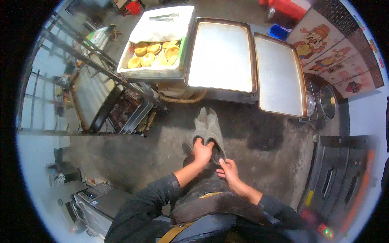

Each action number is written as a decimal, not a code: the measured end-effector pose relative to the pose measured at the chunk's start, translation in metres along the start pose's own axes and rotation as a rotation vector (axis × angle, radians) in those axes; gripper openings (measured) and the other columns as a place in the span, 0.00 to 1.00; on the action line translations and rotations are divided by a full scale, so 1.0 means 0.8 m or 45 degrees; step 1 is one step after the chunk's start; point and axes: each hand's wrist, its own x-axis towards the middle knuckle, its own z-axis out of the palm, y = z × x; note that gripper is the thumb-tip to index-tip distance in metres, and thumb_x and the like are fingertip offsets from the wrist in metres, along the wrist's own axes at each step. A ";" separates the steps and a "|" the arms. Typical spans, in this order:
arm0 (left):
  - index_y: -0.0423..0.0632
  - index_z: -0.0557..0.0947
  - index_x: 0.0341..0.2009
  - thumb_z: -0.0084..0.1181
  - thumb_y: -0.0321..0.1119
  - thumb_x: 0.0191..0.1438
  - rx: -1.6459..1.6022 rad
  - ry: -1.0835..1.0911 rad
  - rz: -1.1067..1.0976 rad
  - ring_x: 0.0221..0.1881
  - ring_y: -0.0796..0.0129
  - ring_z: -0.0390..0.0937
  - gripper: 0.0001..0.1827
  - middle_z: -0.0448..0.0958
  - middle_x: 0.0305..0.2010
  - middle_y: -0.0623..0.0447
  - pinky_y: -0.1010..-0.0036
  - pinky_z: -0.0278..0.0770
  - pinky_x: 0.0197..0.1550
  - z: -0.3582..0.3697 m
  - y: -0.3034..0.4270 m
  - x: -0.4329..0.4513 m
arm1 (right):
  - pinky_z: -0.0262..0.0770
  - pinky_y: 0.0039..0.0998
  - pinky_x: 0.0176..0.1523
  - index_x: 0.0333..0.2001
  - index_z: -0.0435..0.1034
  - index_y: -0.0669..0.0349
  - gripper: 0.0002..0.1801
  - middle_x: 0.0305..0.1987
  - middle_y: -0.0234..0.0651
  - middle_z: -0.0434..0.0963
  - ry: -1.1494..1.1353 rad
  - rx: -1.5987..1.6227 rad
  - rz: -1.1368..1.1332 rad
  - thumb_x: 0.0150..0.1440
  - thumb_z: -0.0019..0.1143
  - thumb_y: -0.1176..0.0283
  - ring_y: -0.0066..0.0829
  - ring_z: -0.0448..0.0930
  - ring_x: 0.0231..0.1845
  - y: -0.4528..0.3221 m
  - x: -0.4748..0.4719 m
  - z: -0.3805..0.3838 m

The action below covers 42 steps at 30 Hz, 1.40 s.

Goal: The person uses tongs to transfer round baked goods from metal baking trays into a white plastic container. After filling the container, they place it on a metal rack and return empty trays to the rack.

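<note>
A pair of grey cloth oven gloves [208, 126] hangs out in front of me, side by side, above the floor. My left hand [203, 151] is at their open cuffs, with its fingertips hidden inside and the fabric gripped there. My right hand [228, 171] touches the lower edge of the right cuff with thumb and fingertips, its other fingers loosely spread. Beyond the gloves stand a large metal baking tray [221, 56] and a second baking tray [281, 76]. To their left, a white crate [152, 73] holds several round golden flatbreads [148, 59], partly covered by a white cloth [164, 27].
Black-handled tongs [164, 18] lie on the cloth. A metal rack [82, 60] with trays stands at left. A basket [182, 98] sits beneath the crate. An oven [331, 179] with handles stands at right, and a dark-topped appliance [103, 197] at lower left.
</note>
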 end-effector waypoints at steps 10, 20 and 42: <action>0.32 0.79 0.41 0.65 0.32 0.46 0.264 0.282 0.181 0.44 0.38 0.78 0.19 0.80 0.40 0.31 0.56 0.73 0.50 0.101 0.056 -0.111 | 0.59 0.33 0.71 0.68 0.61 0.65 0.26 0.70 0.38 0.64 -0.466 0.384 -0.258 0.72 0.39 0.62 0.33 0.67 0.67 -0.040 -0.007 -0.074; 0.35 0.77 0.43 0.59 0.36 0.52 0.407 -0.085 0.378 0.50 0.34 0.74 0.19 0.77 0.43 0.30 0.52 0.72 0.54 0.149 0.087 -0.203 | 0.66 0.34 0.68 0.62 0.66 0.65 0.27 0.62 0.38 0.71 -0.614 0.598 0.027 0.71 0.43 0.54 0.32 0.71 0.63 -0.139 0.049 -0.087; 0.35 0.75 0.59 0.57 0.34 0.53 -0.237 -0.526 0.281 0.61 0.60 0.72 0.29 0.76 0.60 0.47 0.65 0.67 0.65 -0.176 0.209 -0.111 | 0.72 0.34 0.63 0.57 0.70 0.64 0.26 0.57 0.38 0.74 -0.994 0.785 -0.143 0.70 0.46 0.52 0.32 0.75 0.58 -0.309 -0.138 0.067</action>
